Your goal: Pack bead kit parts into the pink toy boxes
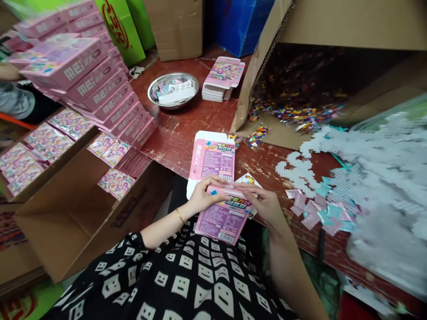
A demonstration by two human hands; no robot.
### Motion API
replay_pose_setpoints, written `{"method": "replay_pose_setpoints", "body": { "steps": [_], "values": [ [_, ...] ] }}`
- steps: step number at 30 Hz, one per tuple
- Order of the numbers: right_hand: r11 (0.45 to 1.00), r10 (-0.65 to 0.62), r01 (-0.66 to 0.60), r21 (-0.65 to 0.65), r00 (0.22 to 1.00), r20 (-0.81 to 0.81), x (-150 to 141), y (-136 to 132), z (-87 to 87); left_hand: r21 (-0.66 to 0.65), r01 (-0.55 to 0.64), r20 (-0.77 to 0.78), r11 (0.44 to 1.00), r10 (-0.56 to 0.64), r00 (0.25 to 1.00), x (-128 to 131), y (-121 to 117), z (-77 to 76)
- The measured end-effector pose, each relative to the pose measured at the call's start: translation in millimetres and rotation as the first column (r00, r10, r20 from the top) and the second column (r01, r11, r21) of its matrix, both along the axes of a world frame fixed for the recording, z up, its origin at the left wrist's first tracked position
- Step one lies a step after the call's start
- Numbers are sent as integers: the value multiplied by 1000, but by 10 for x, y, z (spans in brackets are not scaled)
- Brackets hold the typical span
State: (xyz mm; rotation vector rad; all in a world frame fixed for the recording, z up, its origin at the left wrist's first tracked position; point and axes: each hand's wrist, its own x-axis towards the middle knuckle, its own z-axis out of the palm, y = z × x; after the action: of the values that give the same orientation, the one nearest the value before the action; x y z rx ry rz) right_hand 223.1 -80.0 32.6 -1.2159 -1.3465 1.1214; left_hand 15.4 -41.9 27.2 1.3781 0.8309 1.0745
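Both of my hands hold a pink and purple printed carton [223,218] close to my body at the table's edge. My left hand [208,195] grips its upper left, thumb across the front face. At the upper right corner, the fingers of my right hand [262,200] close on the top edge. What lies inside the carton is hidden. Just beyond it a second carton of the same print [213,158] lies flat with white flaps showing. A printed sheet [248,179] is partly covered by my right hand.
Stacked pink boxes [110,95] rise at left above an open cardboard box [76,222]. A metal bowl [173,103] and flat cartons [222,75] sit farther back. At right are bead bags [258,135], small pink and teal packets [313,213] and white plastic pieces [373,164]. Another person's arm [10,71] shows far left.
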Motion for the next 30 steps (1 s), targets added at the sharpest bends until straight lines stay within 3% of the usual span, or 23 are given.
{"method": "replay_pose_setpoints", "body": {
  "steps": [4,8,11,13,14,16,17,18,20,22,23,25,27,29,30],
  "values": [
    [995,62,-69,70,994,93,20,-120,61,34,-53,-42,998,54,998,-18,59,95],
    [992,-121,123,-29,991,54,114,-314,31,14,-273,61,962,272,960,-27,264,227],
    [959,-235,214,-183,967,-99,144,-438,-114,-56,-457,227,888,457,860,-4,399,297],
    [905,-404,349,-245,884,-233,136,-480,-184,-78,-462,269,884,465,844,0,424,328],
    [861,-504,440,-256,808,-305,136,-495,-184,-25,-440,238,897,433,869,-13,411,349],
    [777,-621,590,-220,660,-423,159,-538,-86,238,-383,67,892,378,923,-80,343,420],
    [782,-602,602,-160,664,-444,178,-573,12,411,-331,-34,849,377,926,-134,292,472],
    [829,-528,555,-70,735,-425,190,-619,137,566,-261,-115,782,388,914,-195,236,532],
    [945,-260,301,129,929,-264,161,-726,426,722,-35,-241,691,298,924,-311,113,658],
    [966,34,-16,258,997,-68,23,-810,696,703,281,-388,653,21,921,-369,-9,754],
    [950,124,-114,290,992,-18,-83,-829,802,671,412,-428,616,-132,894,-367,-62,781],
    [929,239,-220,296,971,-28,-311,-810,940,641,542,-418,544,-345,840,-312,-141,792],
    [934,318,-294,204,944,-94,-457,-727,986,638,546,-368,543,-407,836,-231,-177,766],
    [949,309,-300,95,945,-110,-416,-605,940,594,528,-369,607,-378,849,-181,-179,730],
    [970,243,-239,49,967,-80,-317,-534,875,561,510,-375,652,-350,859,-182,-171,712]
  ]
}}
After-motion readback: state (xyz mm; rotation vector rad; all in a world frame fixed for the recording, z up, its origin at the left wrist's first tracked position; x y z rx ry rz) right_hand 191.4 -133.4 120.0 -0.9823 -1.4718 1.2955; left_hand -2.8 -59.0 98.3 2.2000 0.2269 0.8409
